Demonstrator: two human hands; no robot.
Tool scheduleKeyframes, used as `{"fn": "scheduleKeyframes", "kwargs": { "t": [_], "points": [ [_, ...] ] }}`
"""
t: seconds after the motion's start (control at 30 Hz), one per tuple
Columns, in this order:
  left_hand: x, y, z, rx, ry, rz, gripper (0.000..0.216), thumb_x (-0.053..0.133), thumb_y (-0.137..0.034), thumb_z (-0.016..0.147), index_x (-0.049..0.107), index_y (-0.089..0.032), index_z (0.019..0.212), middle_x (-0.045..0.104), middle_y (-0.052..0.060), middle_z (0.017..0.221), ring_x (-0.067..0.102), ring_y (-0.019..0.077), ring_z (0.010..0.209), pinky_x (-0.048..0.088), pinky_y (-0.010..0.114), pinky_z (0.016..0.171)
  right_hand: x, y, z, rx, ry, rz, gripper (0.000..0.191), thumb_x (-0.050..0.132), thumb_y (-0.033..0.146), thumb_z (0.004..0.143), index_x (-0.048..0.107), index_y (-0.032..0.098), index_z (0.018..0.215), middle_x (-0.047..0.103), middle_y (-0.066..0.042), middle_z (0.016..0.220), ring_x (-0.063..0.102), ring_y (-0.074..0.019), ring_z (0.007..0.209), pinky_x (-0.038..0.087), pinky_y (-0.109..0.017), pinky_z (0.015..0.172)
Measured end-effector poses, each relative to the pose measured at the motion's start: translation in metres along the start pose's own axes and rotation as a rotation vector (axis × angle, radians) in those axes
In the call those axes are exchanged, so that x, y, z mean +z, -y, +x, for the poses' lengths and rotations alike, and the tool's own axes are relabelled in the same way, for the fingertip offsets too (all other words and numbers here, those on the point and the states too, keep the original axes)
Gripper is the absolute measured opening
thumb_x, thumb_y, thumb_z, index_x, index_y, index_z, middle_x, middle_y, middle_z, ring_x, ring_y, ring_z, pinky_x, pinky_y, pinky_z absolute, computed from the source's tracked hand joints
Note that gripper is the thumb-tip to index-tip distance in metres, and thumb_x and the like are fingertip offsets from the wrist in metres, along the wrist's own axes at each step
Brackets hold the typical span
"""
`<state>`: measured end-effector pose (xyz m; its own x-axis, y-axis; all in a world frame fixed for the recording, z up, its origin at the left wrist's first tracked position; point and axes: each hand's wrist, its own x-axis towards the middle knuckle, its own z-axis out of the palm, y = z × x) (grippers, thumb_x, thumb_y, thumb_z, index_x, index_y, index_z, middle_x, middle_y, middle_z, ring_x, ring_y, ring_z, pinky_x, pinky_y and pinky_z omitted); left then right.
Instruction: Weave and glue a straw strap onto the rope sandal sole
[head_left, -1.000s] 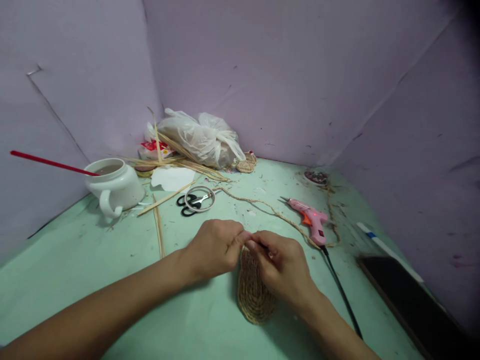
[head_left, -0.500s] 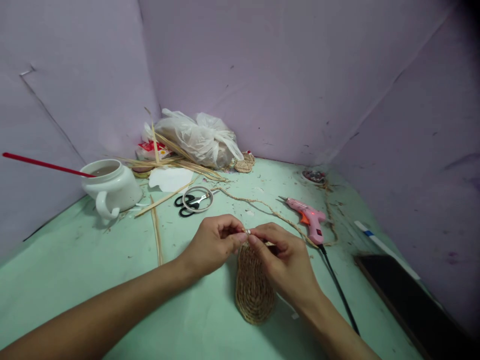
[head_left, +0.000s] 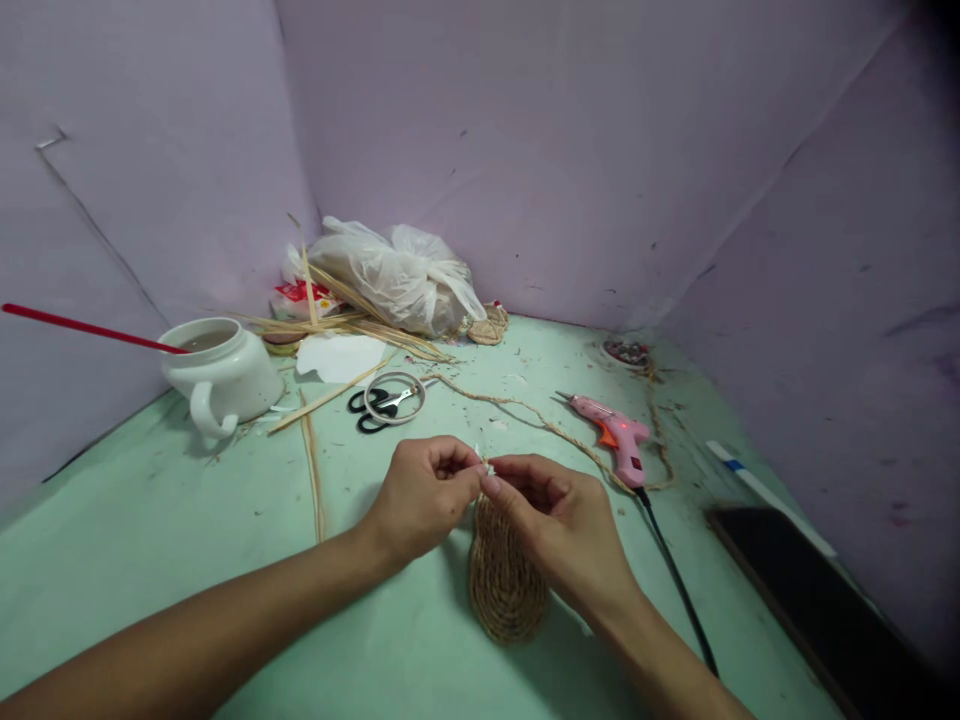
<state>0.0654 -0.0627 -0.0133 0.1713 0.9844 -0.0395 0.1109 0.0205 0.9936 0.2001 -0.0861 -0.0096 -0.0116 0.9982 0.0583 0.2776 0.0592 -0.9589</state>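
My left hand and my right hand meet in a pinch over the table, thumbs and forefingers closed on a small white piece too tiny to name. Just below the fingertips lies a woven, sole-shaped coil of brown braided fibre, its upper right part covered by my right hand. Beyond the hands, black-handled scissors lie with a pale ring of tape around them. To the right rests a pink glue gun with a lit red light, and a braided cord runs behind the hands towards it.
At left stands a white mug with a red stick in it. A plastic bag, dry fibre strips and white paper lie at the back. A dark flat object and a black cable occupy the right.
Both hands have shifted slightly down and closer together at the fingertips. A bit of the white piece now sticks up above the fingers. The tools on the table have not moved.
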Motion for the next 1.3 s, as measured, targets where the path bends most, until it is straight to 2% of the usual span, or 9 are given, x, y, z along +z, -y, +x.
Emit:
{"fn": "scheduleKeyframes", "kwargs": {
  "t": [0.2, 0.4, 0.53, 0.67, 0.77, 1.0, 1.1, 1.3],
  "points": [
    [0.003, -0.001, -0.004, 0.112, -0.014, 0.075, 0.010, 0.056, -0.020, 0.066, 0.056, -0.012, 0.059, 0.048, -0.004, 0.049, 0.040, 0.0053, 0.046, 0.032, 0.017, 0.042, -0.002, 0.002, 0.001, 0.044, -0.034, -0.043, 0.020, 0.062, 0.032, 0.071, 0.070, 0.014, 0.071, 0.068, -0.004, 0.061, 0.059, -0.0149, 0.055, 0.044, -0.024, 0.050],
    [0.001, 0.000, -0.002, 0.080, -0.022, 0.022, 0.008, 0.058, -0.020, 0.067, 0.053, -0.014, 0.066, 0.050, -0.005, 0.052, 0.044, 0.0059, 0.043, 0.035, 0.017, 0.041, -0.003, -0.001, 0.006, 0.086, 0.019, 0.148, 0.020, 0.062, 0.030, 0.069, 0.072, 0.014, 0.069, 0.068, -0.004, 0.061, 0.059, -0.0159, 0.059, 0.045, -0.027, 0.057],
    [0.001, 0.004, -0.002, 0.207, -0.050, 0.140, 0.003, 0.056, -0.017, 0.069, 0.056, -0.014, 0.067, 0.051, -0.004, 0.052, 0.046, 0.0065, 0.046, 0.036, 0.016, 0.043, -0.003, -0.003, 0.007, 0.137, 0.049, 0.239, 0.018, 0.064, 0.029, 0.067, 0.073, 0.014, 0.068, 0.068, -0.004, 0.060, 0.060, -0.0159, 0.060, 0.045, -0.027, 0.059],
    [-0.002, 0.002, -0.004, 0.308, -0.042, 0.297, 0.011, 0.056, -0.016, 0.071, 0.065, -0.013, 0.066, 0.058, -0.001, 0.054, 0.050, 0.0077, 0.049, 0.038, 0.017, 0.046, -0.003, -0.002, 0.007, 0.113, 0.062, 0.233, 0.016, 0.064, 0.027, 0.067, 0.073, 0.015, 0.072, 0.071, -0.005, 0.065, 0.063, -0.0180, 0.067, 0.047, -0.029, 0.065],
    [-0.004, -0.002, -0.005, 0.282, -0.030, 0.329, 0.014, 0.055, -0.018, 0.071, 0.067, -0.012, 0.065, 0.059, 0.000, 0.054, 0.052, 0.0092, 0.049, 0.039, 0.018, 0.046, -0.003, -0.002, 0.005, 0.048, 0.050, 0.137, 0.017, 0.060, 0.024, 0.071, 0.074, 0.016, 0.078, 0.072, -0.006, 0.071, 0.064, -0.0192, 0.072, 0.048, -0.030, 0.068],
    [-0.004, -0.008, -0.005, 0.111, 0.016, 0.227, 0.012, 0.055, -0.017, 0.068, 0.063, -0.011, 0.061, 0.057, 0.000, 0.050, 0.052, 0.0101, 0.046, 0.040, 0.019, 0.045, -0.004, -0.001, -0.002, -0.149, 0.082, -0.092, 0.021, 0.054, 0.019, 0.078, 0.073, 0.018, 0.088, 0.073, -0.005, 0.078, 0.065, -0.0173, 0.071, 0.048, -0.026, 0.065],
    [-0.005, -0.007, -0.004, 0.108, 0.042, 0.227, 0.013, 0.054, -0.018, 0.068, 0.063, -0.012, 0.061, 0.058, 0.000, 0.051, 0.053, 0.0105, 0.048, 0.041, 0.019, 0.046, -0.006, 0.001, -0.003, -0.202, 0.091, -0.158, 0.022, 0.053, 0.018, 0.079, 0.073, 0.019, 0.086, 0.072, -0.004, 0.076, 0.064, -0.0164, 0.069, 0.047, -0.024, 0.062],
    [-0.007, -0.006, -0.003, 0.135, 0.085, 0.256, 0.014, 0.053, -0.018, 0.070, 0.063, -0.012, 0.063, 0.058, 0.001, 0.053, 0.054, 0.0110, 0.051, 0.043, 0.020, 0.049, -0.005, 0.001, -0.002, -0.201, 0.059, -0.188, 0.024, 0.050, 0.018, 0.081, 0.074, 0.019, 0.082, 0.069, -0.002, 0.066, 0.061, -0.0135, 0.061, 0.043, -0.021, 0.056]
  ]
}}
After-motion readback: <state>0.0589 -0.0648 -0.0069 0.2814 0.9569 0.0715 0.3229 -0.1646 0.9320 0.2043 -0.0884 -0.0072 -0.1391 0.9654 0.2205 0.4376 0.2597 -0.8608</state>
